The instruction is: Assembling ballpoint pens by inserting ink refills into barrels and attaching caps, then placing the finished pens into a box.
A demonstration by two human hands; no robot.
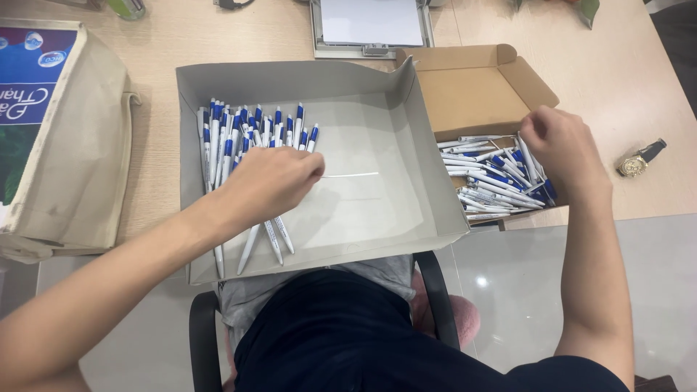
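A wide grey cardboard tray [377, 131] lies in front of me with several white and blue pens [247, 134] lined up along its left side. My left hand [268, 181] rests on those pens, its fingers curled on a few of them. To the right stands a brown cardboard box [472, 87] holding a loose pile of the same pens [494, 181]. My right hand [563, 149] reaches into that pile with its fingers closed around pens at the right end.
A beige cloth bag [72, 145] with a blue print lies at the left. A wristwatch [640, 161] sits on the wooden table at the right. A grey device with white paper [370, 29] stands behind the tray. A black chair armrest [203, 334] shows below.
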